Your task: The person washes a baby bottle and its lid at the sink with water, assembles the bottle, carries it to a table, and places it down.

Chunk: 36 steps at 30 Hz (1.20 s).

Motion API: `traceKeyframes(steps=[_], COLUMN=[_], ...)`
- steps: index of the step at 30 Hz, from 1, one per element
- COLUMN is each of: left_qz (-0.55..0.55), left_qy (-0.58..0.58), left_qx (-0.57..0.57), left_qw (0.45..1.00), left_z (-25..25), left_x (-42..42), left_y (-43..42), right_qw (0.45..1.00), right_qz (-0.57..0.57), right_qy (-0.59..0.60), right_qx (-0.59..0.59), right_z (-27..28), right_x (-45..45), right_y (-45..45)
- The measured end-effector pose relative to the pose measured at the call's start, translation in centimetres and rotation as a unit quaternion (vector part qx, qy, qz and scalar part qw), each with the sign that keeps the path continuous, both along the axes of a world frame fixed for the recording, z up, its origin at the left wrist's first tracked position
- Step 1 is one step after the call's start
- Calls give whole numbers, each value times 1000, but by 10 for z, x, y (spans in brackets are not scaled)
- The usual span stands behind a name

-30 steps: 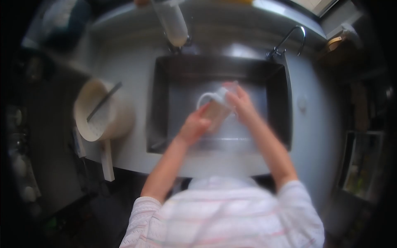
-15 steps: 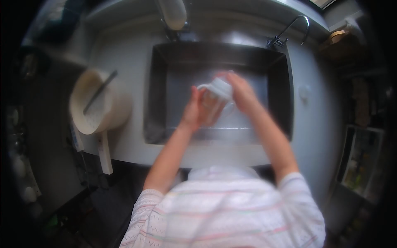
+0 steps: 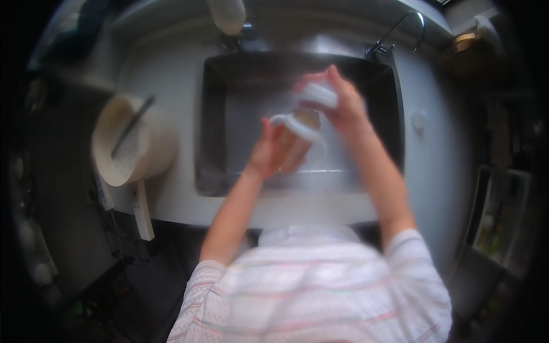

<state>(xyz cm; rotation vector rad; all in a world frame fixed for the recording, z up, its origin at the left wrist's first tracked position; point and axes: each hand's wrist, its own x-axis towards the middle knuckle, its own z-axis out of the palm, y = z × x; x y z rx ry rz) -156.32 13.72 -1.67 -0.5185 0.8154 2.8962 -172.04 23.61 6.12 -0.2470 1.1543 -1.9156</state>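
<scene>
My left hand (image 3: 264, 153) is wrapped around an amber-tinted baby bottle (image 3: 294, 144) with a white collar and side handles, tilted over the sink (image 3: 251, 187). Just above its mouth, my right hand (image 3: 347, 106) grips a white cap (image 3: 318, 95). A small gap shows between cap and bottle, exposing the bottle's neck. Blur hides what is inside the bottle.
On the counter left of the sink stands a cream pot (image 3: 159, 150) with a dark utensil (image 3: 132, 127) in it. Behind the sink are a main faucet (image 3: 229, 16) and a slim curved tap (image 3: 422, 27). A small white round object (image 3: 419, 120) lies right.
The white cap has come off the bottle; my right hand has lifted it up and slightly right. My left hand keeps the bottle in nearly the same place.
</scene>
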Motion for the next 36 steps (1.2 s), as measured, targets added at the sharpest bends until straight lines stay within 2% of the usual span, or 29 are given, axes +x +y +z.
traceKeyframes(steps=[3, 6, 8, 10, 11, 14, 15, 18, 21, 24, 25, 27, 28, 29, 30, 32, 33, 34, 36], left_qz=[-1, 18, 14, -19, -19, -50, -76, -96, -92, -128, -140, -206, -237, -174, -163, -130, -172, -163, -142], left_qy=[-11, -30, -28, -7, -20, -50, -53, -70, -77, -71, -62, -121, -147, -127, -133, -140, -156, -125, -84], left_qx=[54, 79, 67, 35, 37, 40, 37, -35, -158, -275, -315, -397, -443, -435, -405, -344, -479, -611, -526], left_qw=[998, 996, 997, 999, 999, 997, 995, 992, 980, 950, 937, 886, 852, 874, 890, 919, 847, 765, 834], left_z=[4, 14, 13, 6, 3, -4, -7, 3, 11, 20, 26, 12, 9, 7, 11, 33, 12, 14, 20], left_x=[5, 6, 5, 6, 8, 7, 8, 3, 8, 18, 20, 14, 7, 14, 17, 11, -4, -8, 6], left_y=[-3, -7, -11, -18, -19, -20, -24, -25, -28, -38, -41, -37, -40, -43, -43, -43, -42, -36, -41], right_qw=[995, 946, 841, 672, 595, 401, 356, 338, 462, 579, 569, 549, 530, 571, 616, 619, 616, 543, 589], right_qz=[20, 173, 310, 394, 467, 560, 590, 601, 577, 539, 561, 594, 591, 548, 511, 522, 522, 567, 537], right_qy=[48, 158, 338, 538, 520, 601, 600, 612, 581, 565, 538, 487, 533, 533, 519, 502, 505, 539, 531], right_qx=[85, 224, 287, 323, 397, 405, 405, 388, 341, 235, 268, 330, 293, 298, 301, 305, 304, 307, 289], right_z=[10, 2, 7, 22, 38, 60, 57, 35, 15, 7, -7, -44, -18, 10, 30, -10, -29, -25, 5], right_x=[-14, -32, -40, -34, -24, 3, 9, 6, 5, 9, 11, 11, 17, 15, 22, 13, 0, 11, 14], right_y=[10, 21, 22, 10, 2, -20, -28, -37, -29, -14, -15, -19, -21, -19, -17, -11, -14, -21, -13])
